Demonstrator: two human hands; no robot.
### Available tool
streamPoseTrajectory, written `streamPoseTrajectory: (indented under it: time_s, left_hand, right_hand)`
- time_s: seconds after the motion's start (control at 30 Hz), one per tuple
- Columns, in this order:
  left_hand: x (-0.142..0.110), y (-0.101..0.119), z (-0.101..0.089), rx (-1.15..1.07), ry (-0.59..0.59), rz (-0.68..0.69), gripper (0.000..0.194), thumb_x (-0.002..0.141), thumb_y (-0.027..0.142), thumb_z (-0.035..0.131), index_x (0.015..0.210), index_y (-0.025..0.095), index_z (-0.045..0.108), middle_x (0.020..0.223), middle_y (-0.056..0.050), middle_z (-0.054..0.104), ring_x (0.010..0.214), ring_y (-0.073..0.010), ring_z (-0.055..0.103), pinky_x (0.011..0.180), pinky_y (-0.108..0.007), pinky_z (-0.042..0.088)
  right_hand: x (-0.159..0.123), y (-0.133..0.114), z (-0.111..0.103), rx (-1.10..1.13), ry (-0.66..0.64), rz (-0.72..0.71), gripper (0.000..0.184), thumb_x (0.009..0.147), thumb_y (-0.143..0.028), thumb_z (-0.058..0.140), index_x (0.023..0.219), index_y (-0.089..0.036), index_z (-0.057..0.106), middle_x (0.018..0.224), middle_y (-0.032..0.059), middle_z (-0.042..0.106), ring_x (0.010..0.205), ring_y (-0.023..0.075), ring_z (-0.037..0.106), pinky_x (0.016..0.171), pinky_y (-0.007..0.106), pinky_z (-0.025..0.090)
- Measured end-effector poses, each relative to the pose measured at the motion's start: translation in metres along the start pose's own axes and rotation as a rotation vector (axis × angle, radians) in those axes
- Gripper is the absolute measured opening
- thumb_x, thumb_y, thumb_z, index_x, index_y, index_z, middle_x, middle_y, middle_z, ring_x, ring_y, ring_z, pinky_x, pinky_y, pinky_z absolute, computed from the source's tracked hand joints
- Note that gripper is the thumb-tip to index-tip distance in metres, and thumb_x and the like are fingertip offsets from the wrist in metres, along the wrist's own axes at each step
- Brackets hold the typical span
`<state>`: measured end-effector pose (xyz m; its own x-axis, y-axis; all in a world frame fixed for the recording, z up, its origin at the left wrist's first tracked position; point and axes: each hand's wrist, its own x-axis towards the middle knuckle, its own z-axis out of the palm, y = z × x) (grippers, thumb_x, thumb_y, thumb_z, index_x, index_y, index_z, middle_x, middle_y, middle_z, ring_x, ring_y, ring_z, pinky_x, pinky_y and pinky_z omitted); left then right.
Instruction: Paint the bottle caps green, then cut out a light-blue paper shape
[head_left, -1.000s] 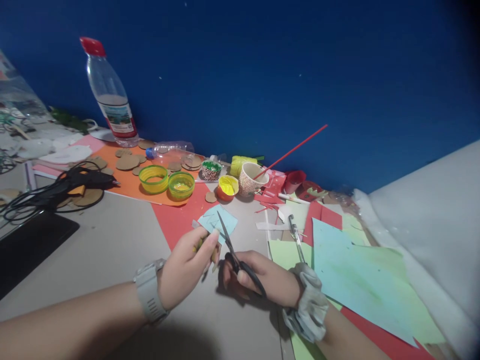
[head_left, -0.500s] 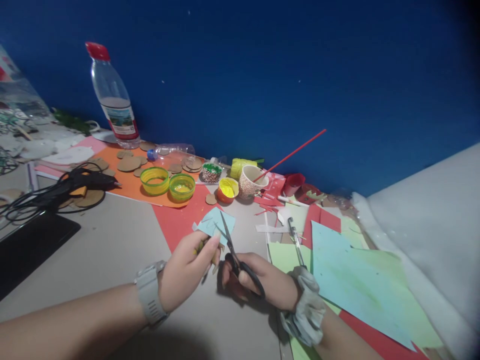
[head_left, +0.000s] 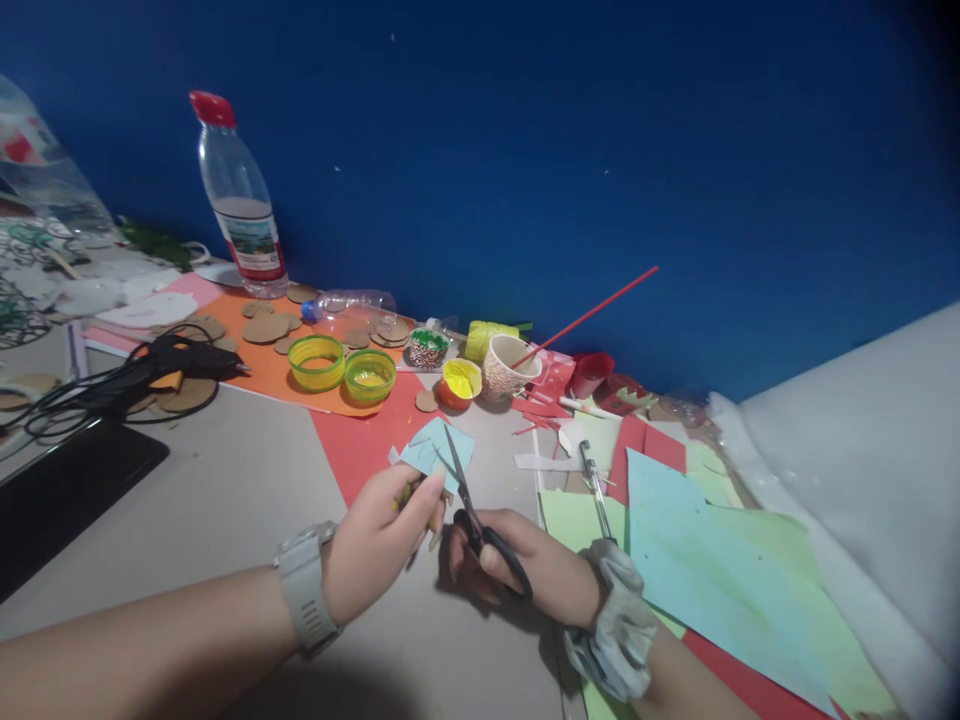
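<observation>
My left hand [head_left: 379, 540], a pale watch on its wrist, pinches a small piece of light blue paper [head_left: 429, 450] held above the table. My right hand [head_left: 525, 570], with a grey scrunchie on the wrist, grips black-handled scissors [head_left: 480, 510]. The blades point up and away and meet the blue paper's edge. Both hands are close together, just above the grey table [head_left: 225, 490].
Sheets of blue, green and red paper [head_left: 720, 570] and a pen [head_left: 596, 485] lie to the right. Behind stand paint lids [head_left: 343, 365], a patterned cup [head_left: 506, 368] with a red stick, and a water bottle [head_left: 241, 200]. A glue gun [head_left: 176, 358] and cables lie at left.
The view has shifted slightly. The blue paper piece has turned a little in my left hand while the scissors stay at its edge.
</observation>
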<state>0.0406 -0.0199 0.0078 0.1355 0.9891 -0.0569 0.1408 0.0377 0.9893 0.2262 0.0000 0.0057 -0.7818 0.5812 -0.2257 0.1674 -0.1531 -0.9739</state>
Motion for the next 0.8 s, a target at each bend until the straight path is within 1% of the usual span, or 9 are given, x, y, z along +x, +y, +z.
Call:
streamPoseTrajectory:
  time_s: [0.37, 0.6, 0.8]
  left_hand:
    - [0.0002, -0.0007, 0.0000, 0.036, 0.023, -0.017, 0.043, 0.092, 0.045, 0.040, 0.057, 0.019, 0.044, 0.048, 0.005, 0.043, 0.044, -0.0084, 0.043, 0.049, -0.021, 0.037]
    - [0.0008, 0.0030, -0.0006, 0.054, 0.007, -0.021, 0.045, 0.091, 0.045, 0.038, 0.055, 0.019, 0.044, 0.047, 0.005, 0.041, 0.043, -0.0089, 0.042, 0.048, -0.021, 0.036]
    - [0.0016, 0.0021, -0.0007, 0.073, -0.009, -0.017, 0.046, 0.092, 0.044, 0.038, 0.054, 0.019, 0.045, 0.046, 0.005, 0.040, 0.044, -0.0090, 0.042, 0.050, -0.022, 0.036]
  right_hand:
    - [0.0007, 0.0040, -0.0011, 0.029, -0.011, -0.030, 0.059, 0.085, -0.069, 0.047, 0.082, -0.011, 0.055, 0.058, -0.0025, 0.045, 0.049, 0.0079, 0.040, 0.047, 0.020, 0.034]
    - [0.0007, 0.0014, 0.0007, 0.032, 0.010, -0.027, 0.058, 0.085, -0.068, 0.047, 0.082, -0.011, 0.055, 0.058, -0.0023, 0.045, 0.050, 0.0079, 0.041, 0.047, 0.020, 0.033]
    - [0.0004, 0.0012, 0.0009, 0.027, 0.021, -0.024, 0.060, 0.084, -0.070, 0.046, 0.080, -0.011, 0.054, 0.058, -0.0023, 0.046, 0.050, 0.0079, 0.041, 0.047, 0.020, 0.033]
